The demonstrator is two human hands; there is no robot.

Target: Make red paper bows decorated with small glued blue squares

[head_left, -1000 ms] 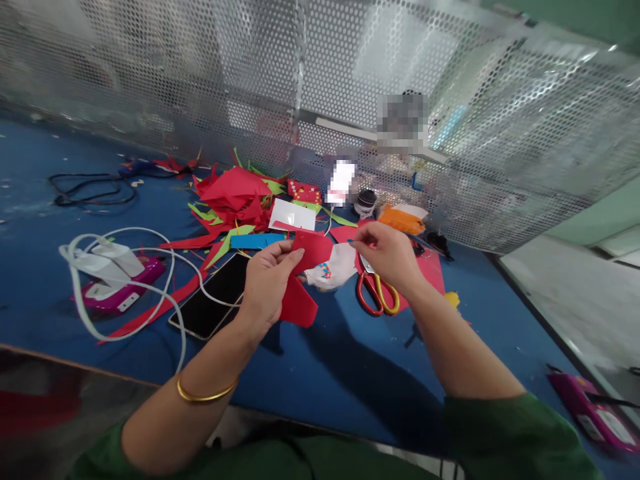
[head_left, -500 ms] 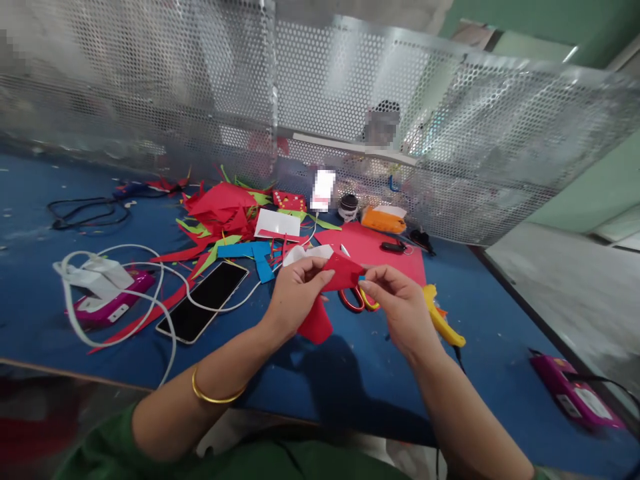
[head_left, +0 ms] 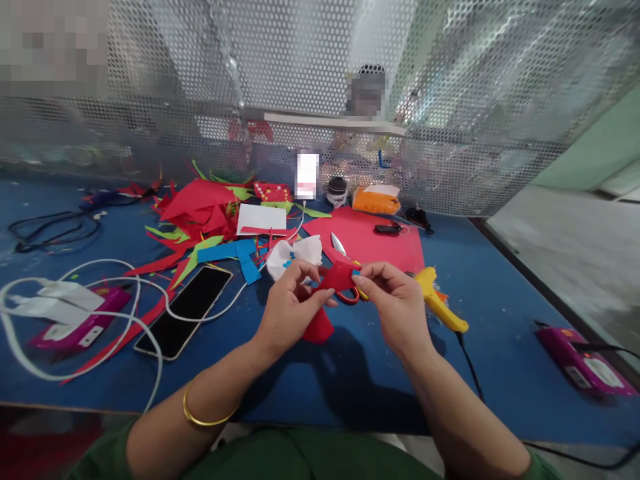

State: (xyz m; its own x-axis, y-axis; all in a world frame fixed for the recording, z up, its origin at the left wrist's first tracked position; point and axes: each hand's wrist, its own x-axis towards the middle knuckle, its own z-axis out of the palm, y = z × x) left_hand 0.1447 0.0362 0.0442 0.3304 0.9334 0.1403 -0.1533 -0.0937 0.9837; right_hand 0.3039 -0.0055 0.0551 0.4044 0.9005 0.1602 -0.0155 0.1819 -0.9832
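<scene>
My left hand (head_left: 286,312) is closed on a piece of red paper (head_left: 340,276), whose lower part (head_left: 319,327) hangs beneath the fingers. Thumb and fingers of my right hand (head_left: 400,303) pinch a tiny blue paper piece (head_left: 356,273) at the right edge of the red paper. Scissors (head_left: 339,244) lie just behind the hands, their handles partly covered. To the right of my right hand rests a yellow glue gun (head_left: 444,305). A crumpled white tissue (head_left: 305,252) with small blue bits on it is behind my left hand.
Red and green paper scraps (head_left: 200,203) pile up at the back left, near blue strips (head_left: 245,253). A dark phone (head_left: 185,312), white cables and a purple power strip (head_left: 83,323) lie left. Another purple strip (head_left: 583,360) is far right. A perforated metal screen (head_left: 295,60) stands behind.
The head view has tilted down and shifted, so the table's things appear moved left. The red paper has turned slightly between my hands, and both keep their hold.
</scene>
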